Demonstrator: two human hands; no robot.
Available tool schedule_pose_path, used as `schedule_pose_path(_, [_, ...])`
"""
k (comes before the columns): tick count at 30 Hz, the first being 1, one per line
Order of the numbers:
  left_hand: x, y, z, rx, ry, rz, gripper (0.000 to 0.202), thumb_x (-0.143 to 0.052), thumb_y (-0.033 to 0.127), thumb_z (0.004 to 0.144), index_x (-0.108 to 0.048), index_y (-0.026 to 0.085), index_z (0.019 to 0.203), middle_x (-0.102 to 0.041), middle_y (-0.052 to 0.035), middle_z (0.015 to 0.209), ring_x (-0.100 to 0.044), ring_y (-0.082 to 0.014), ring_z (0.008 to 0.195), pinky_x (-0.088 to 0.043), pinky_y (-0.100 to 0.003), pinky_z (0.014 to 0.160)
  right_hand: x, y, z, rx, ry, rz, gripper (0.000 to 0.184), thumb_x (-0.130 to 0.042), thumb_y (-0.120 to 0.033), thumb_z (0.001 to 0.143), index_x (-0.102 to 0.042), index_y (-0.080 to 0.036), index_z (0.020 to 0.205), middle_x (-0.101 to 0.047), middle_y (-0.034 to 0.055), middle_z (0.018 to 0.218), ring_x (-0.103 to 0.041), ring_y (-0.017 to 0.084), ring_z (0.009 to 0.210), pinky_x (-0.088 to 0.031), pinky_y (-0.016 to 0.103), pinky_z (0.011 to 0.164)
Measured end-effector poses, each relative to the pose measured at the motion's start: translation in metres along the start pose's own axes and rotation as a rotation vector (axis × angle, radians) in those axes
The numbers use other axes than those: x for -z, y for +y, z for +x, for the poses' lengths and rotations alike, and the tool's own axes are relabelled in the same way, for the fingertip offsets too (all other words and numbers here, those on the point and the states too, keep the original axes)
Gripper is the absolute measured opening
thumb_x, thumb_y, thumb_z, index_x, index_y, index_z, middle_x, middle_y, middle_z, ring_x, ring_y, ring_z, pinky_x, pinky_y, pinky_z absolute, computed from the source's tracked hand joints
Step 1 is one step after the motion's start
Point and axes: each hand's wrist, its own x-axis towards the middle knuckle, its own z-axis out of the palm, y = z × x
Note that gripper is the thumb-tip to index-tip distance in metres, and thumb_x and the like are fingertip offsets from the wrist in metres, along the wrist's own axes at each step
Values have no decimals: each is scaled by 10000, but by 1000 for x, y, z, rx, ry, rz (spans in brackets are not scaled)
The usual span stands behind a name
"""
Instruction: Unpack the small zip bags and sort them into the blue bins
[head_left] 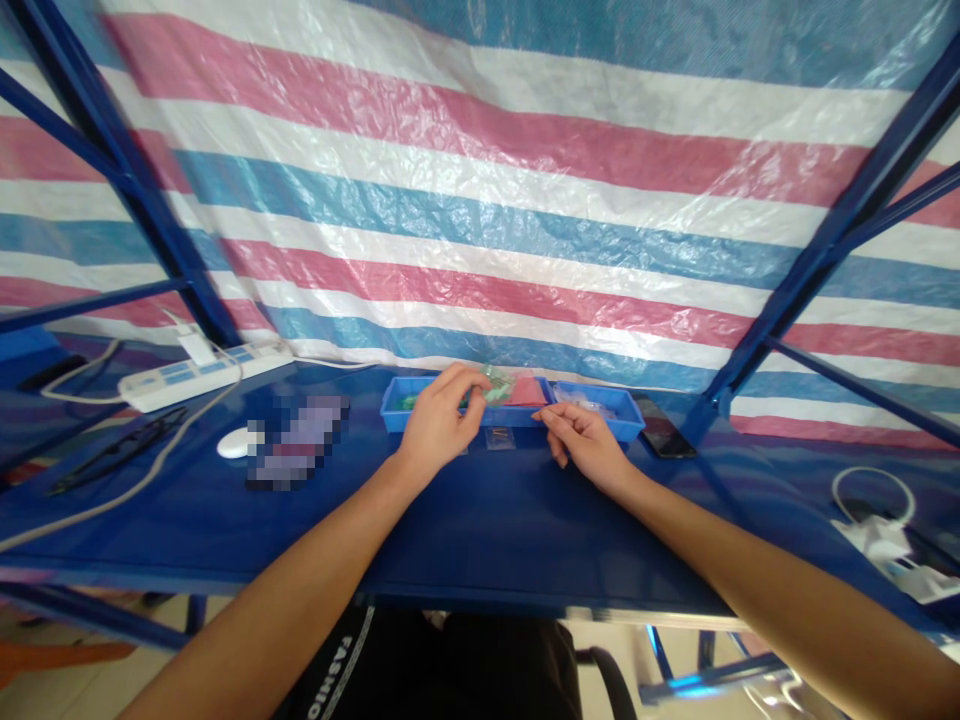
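My left hand point(441, 418) reaches over a blue tray point(395, 412), its fingers bent and the thumb apart from the index finger. Close to those fingertips lie small clear packets with green contents point(496, 384). In the same tray, to the right, is a pinkish-red piece point(528, 391). My right hand point(583, 440) is at the front edge of the trays, thumb and index finger pinched together; what sits between them is too small to make out. A small clear bag point(500, 438) with tiny brownish pieces lies on the table between my hands.
A second blue tray point(626, 425) with clear bags adjoins on the right, beside a dark phone point(663, 428). On the left of the blue table point(480, 540) are a power strip point(206, 375), a white round object point(238, 443), a blurred-out purple item point(304, 440) and cables. Striped sheeting point(480, 200) hangs behind.
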Motion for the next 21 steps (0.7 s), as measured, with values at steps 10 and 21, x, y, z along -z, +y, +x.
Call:
schedule_pose_path(10, [52, -51, 9, 437, -266, 556, 244, -537, 224, 942, -771, 175, 993, -754, -143, 1049, -672, -325, 1071, -543, -439, 991, 1, 6, 1, -23, -37, -44, 457, -659, -625, 968, -725, -187, 1079, -600, -50, 595, -507, 104, 446, -390, 242, 467])
schedule_pose_path(21, [59, 84, 22, 423, -186, -729, 399, -504, 379, 1017, -683, 210, 1332, -671, -116, 1423, -628, -323, 1322, -552, -503, 1090, 1, 5, 2, 1, -46, -119, 461, -607, -637, 996, -714, -193, 1057, -595, -41, 589, -513, 110, 452, -396, 249, 464])
